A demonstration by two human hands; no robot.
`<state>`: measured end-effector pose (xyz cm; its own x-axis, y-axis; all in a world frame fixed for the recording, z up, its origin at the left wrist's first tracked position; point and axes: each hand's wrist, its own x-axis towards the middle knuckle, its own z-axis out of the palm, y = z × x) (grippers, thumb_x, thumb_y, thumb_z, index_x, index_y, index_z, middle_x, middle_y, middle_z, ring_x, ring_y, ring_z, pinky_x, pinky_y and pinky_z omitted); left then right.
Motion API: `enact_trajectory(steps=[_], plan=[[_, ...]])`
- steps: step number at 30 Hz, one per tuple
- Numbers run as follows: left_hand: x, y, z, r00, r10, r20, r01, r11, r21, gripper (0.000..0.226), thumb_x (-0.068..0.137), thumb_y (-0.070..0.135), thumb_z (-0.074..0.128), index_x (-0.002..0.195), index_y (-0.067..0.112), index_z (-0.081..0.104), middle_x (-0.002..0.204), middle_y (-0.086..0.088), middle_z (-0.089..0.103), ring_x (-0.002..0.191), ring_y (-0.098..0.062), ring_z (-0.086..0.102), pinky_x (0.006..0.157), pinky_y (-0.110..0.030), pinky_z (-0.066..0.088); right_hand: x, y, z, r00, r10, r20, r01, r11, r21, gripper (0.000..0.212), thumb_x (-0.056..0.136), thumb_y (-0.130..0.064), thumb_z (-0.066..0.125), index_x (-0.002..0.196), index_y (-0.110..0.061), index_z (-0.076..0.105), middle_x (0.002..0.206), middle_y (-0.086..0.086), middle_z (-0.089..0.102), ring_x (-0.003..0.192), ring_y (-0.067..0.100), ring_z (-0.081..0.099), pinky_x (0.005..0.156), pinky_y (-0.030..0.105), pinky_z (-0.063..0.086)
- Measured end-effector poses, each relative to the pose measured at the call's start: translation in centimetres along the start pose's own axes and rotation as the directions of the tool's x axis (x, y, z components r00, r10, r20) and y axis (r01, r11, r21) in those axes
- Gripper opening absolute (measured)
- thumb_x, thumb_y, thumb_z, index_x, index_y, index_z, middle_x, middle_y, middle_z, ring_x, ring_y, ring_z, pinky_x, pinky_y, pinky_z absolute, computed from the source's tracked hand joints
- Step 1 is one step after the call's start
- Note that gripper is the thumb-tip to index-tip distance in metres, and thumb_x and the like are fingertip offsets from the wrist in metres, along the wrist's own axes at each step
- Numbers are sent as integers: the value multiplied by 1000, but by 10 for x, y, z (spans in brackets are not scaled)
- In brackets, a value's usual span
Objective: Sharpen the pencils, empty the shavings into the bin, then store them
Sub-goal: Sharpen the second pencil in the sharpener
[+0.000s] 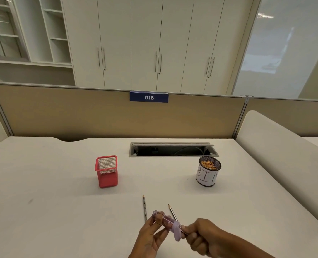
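Note:
My left hand [150, 234] grips a pale purple sharpener [166, 223] with a clear shavings tube, held tilted just above the desk's near edge. My right hand [199, 237] pinches a pencil [184, 232] whose end sits in the sharpener's lilac cap; most of that pencil is hidden in my fingers. Two more pencils lie on the desk with tips pointing away: one [144, 207] left of the sharpener, one [172, 211] partly behind it. A red mesh pencil holder [107, 172] stands at mid-left. A round mesh cup labelled BIN [208, 173], holding shavings, stands at mid-right.
The white desk [52, 192] has an open cable tray slot [173, 149] behind the two cups. A tan partition [98, 112] with a blue 016 sign closes the back. A white divider [284, 146] borders the right side.

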<state>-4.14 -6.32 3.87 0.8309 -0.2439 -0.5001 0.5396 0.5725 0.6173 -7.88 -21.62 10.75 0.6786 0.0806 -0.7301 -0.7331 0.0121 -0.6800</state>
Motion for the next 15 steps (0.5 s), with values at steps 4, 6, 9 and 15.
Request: enact_trajectory(steps=[4,6,9,15], plan=[[1,0,1,1000,-7,-15,8,999,40,9,87,5,57,84,-2,63,63,-11,73,52,-23,70,49,-25,58,-3,0,0,996,-74,-52,62,977,-203,52,95,-18,40,48,-13,61,47,-1,40,35,7,27,37,15,18],[1,-1,1,999,7,-35,-7,1000,1,10,86,3,58,83,-4,63,63,-14,73,52,-24,70,48,-26,58,-5,0,7,928,-349,-128,200,759,-619,30,94,-30,46,69,-16,56,63,1,52,47,10,40,48,19,28],[2,-1,2,998,32,-55,-35,997,-68,11,87,3,55,85,-7,61,79,-20,69,51,-24,70,65,-31,60,-8,7,13,718,-695,46,245,191,-951,20,86,-34,58,99,-19,54,94,1,60,82,16,55,64,23,33],[-3,3,7,999,30,-27,-32,995,-91,14,89,5,54,85,-6,60,76,-20,71,63,-28,70,56,-30,60,4,13,7,543,-794,273,46,-296,-954,12,43,-14,71,52,-21,69,44,-7,56,36,6,50,32,16,33]])
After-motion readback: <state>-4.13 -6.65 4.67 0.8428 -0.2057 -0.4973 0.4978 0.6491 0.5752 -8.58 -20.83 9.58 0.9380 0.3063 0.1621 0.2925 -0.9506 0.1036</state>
